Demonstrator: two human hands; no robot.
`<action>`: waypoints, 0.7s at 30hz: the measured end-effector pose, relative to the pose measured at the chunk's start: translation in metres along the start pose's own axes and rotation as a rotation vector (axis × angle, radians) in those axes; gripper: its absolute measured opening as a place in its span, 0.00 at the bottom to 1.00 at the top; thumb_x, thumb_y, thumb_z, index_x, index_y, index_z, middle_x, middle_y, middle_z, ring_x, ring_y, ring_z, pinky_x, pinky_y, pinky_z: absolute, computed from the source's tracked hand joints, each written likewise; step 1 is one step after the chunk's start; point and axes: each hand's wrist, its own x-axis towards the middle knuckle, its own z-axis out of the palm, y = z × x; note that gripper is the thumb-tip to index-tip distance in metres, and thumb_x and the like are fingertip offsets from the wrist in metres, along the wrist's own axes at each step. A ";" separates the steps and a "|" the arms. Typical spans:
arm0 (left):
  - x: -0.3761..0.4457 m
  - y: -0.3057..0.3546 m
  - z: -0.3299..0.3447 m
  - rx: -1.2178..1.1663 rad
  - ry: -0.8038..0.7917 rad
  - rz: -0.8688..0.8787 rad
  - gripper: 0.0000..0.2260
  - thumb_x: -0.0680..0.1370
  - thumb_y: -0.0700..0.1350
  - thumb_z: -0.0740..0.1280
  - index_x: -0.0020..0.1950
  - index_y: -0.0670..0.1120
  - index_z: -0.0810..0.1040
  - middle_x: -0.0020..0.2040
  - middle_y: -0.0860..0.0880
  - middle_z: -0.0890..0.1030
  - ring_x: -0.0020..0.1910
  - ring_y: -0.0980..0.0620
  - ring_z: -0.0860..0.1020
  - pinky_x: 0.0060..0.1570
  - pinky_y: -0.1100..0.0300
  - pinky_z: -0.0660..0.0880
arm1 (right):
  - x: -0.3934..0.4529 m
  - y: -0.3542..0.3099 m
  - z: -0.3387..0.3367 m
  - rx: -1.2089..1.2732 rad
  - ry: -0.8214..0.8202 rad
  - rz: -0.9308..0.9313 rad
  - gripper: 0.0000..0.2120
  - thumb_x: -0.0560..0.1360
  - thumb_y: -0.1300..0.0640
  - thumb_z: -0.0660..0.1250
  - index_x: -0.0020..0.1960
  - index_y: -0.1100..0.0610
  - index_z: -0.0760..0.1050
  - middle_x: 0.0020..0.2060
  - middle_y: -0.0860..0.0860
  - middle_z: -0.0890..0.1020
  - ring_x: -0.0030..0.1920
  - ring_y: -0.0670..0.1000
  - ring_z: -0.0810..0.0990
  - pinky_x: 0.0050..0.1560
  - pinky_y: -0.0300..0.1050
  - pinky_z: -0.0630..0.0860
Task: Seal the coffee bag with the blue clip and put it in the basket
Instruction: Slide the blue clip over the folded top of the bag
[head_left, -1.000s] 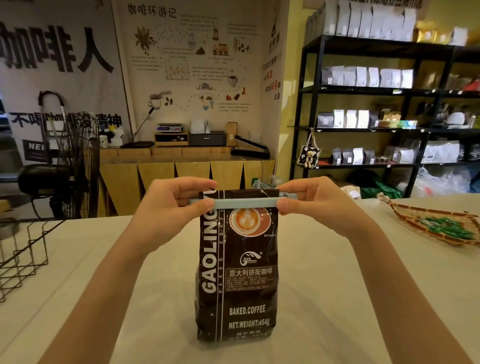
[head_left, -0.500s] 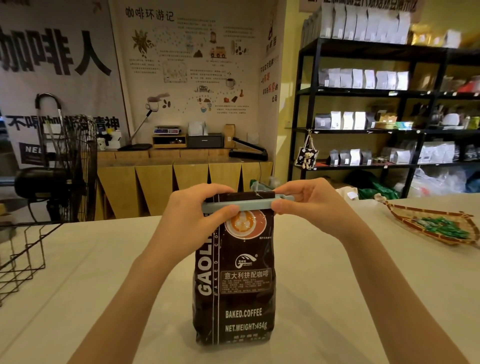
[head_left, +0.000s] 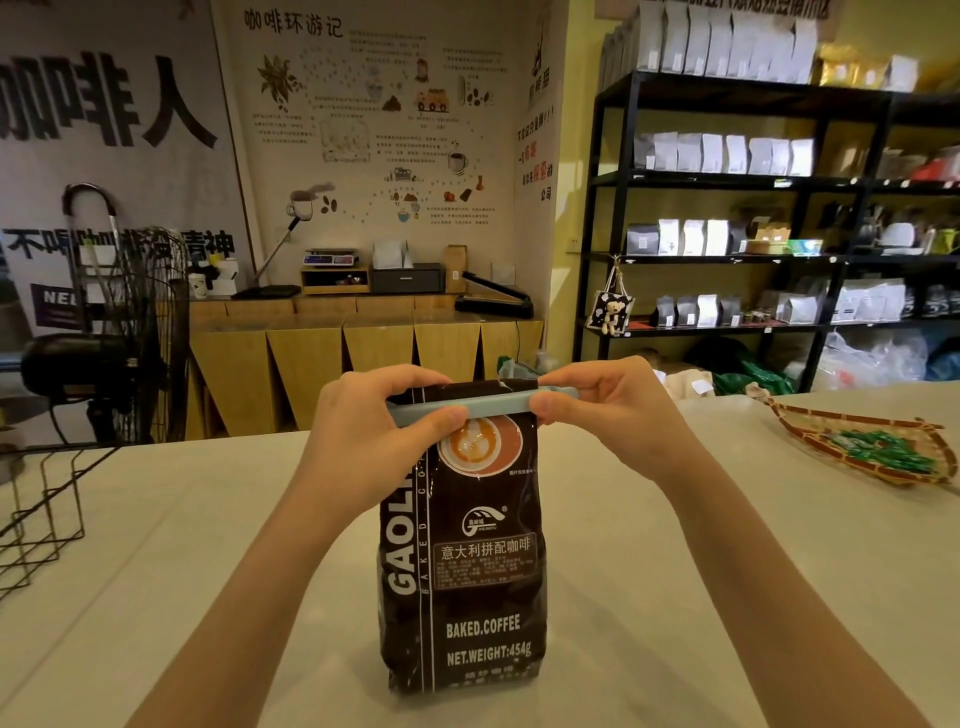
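The coffee bag (head_left: 462, 540) stands upright at the frame's centre on the pale table (head_left: 675, 571), bare surface all around. Left hand (head_left: 363, 441) and right hand (head_left: 608, 410) each pinch one end of the blue clip (head_left: 498, 404) across its top. The wire basket (head_left: 36, 514) sits at the left edge, a woven tray (head_left: 862, 447) at right.

Person, head view: two bare forearms, no sleeves in view, no watch, ring or bracelet seen; left hand (head_left: 374, 441) and right hand (head_left: 613, 415) bare, ungloved; short, unpainted nails on the thumbs (head_left: 451, 415); upper arms out of frame
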 end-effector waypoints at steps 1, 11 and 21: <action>0.000 0.000 0.000 0.003 0.008 0.001 0.11 0.68 0.48 0.71 0.50 0.50 0.79 0.38 0.59 0.75 0.41 0.61 0.73 0.38 0.67 0.70 | 0.000 0.000 0.001 0.000 0.013 -0.010 0.10 0.62 0.49 0.68 0.42 0.50 0.80 0.30 0.44 0.83 0.39 0.45 0.83 0.40 0.35 0.79; 0.003 -0.004 -0.003 0.030 0.043 0.002 0.12 0.67 0.48 0.71 0.50 0.49 0.80 0.39 0.58 0.76 0.41 0.61 0.73 0.39 0.67 0.71 | 0.001 0.002 0.009 -0.068 0.025 -0.052 0.13 0.65 0.47 0.65 0.47 0.50 0.78 0.37 0.46 0.82 0.44 0.45 0.82 0.43 0.36 0.79; 0.011 -0.016 -0.026 -0.264 -0.241 -0.252 0.41 0.58 0.52 0.73 0.68 0.56 0.62 0.59 0.55 0.74 0.57 0.52 0.74 0.51 0.58 0.71 | 0.006 0.014 0.011 0.022 0.035 0.056 0.11 0.66 0.48 0.65 0.47 0.48 0.78 0.42 0.51 0.82 0.44 0.47 0.81 0.44 0.38 0.78</action>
